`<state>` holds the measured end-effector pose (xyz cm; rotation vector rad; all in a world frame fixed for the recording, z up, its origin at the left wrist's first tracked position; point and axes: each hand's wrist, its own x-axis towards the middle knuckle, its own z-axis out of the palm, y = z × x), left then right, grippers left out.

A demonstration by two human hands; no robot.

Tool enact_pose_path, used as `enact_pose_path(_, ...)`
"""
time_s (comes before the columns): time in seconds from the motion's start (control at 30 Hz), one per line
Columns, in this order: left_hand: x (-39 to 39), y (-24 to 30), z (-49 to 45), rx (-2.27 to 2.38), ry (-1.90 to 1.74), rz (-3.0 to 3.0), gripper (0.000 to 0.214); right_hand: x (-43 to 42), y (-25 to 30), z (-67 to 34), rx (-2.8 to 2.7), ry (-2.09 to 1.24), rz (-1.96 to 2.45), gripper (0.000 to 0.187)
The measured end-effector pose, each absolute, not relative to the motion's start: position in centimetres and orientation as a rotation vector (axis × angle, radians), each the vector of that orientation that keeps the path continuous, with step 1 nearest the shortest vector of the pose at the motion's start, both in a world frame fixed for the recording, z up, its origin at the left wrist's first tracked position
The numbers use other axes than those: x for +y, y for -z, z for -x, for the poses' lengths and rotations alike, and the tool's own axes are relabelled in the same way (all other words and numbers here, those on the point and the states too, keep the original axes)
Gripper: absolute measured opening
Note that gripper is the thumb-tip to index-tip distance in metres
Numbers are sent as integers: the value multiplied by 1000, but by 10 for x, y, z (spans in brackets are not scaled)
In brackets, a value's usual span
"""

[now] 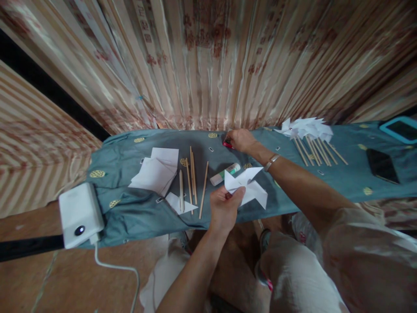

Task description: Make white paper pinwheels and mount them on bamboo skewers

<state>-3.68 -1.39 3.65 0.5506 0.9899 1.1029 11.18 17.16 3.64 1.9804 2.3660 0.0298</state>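
Observation:
My left hand (224, 206) pinches a white paper pinwheel (252, 193) near its middle, thumb on top, above the front edge of the cloth. My right hand (241, 140) is stretched to the back, its fingers curled down at a small red container (228, 143) with dark contents. What those fingertips hold, if anything, is hidden. Just behind the pinwheel lies a glue stick (224, 174). Several thin wooden sticks (203, 190) lie left of it, beside a pencil-like pale rod (181, 191) resting over a folded white paper piece (174, 202).
A stack of white paper squares (156, 171) lies on the left. Finished pinwheels on sticks (308, 129) are grouped at the back right, near a dark phone (382, 165) and a blue-framed device (399, 129). A white power bank (80, 213) with a cable sits at the left end. A curtain (202, 65) hangs behind.

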Motion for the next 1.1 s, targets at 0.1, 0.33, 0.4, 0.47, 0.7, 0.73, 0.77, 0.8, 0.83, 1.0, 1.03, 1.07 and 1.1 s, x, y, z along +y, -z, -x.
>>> enact_pose_path(0.1,-14,-39,37,1003,-1102,-539,18,171,-36,-116,2382,-1,-2064,26)
enact_pose_path(0.33,-13,-38,37,1007,-1127,-561,18,164,-34,-124,2426,87,-2272,27)
enact_pose_path(0.4,-12,-36,37,1007,-1129,-570,20,158,-36,-126,2426,109,-2340,29)
enact_pose_path(0.47,-12,-35,37,1011,-1126,-577,20,149,-39,-127,2417,122,-2413,32)
enact_pose_path(0.7,-11,-38,37,978,-1144,-524,27,90,-30,-130,2341,169,-2697,33)
enact_pose_path(0.73,-11,-39,37,971,-1151,-515,27,79,-26,-130,2326,248,-2770,32)
enact_pose_path(0.77,-10,-41,37,966,-1159,-509,28,68,-20,-130,2303,324,-2818,31)
enact_pose_path(0.8,-10,-42,37,961,-1168,-508,29,58,-15,-131,2295,375,-2827,31)
enact_pose_path(0.83,-10,-42,37,960,-1179,-510,29,48,-9,-131,2301,391,-2816,30)
enact_pose_path(1.0,-8,-39,39,997,-1211,-519,29,12,8,-132,2370,392,-2665,27)
enact_pose_path(1.03,-7,-38,39,996,-1209,-528,30,8,9,-132,2381,373,-2645,27)
enact_pose_path(1.07,-7,-36,40,994,-1204,-542,29,5,10,-132,2395,354,-2620,26)
enact_pose_path(1.1,-7,-35,40,998,-1199,-557,29,2,10,-131,2411,336,-2595,26)
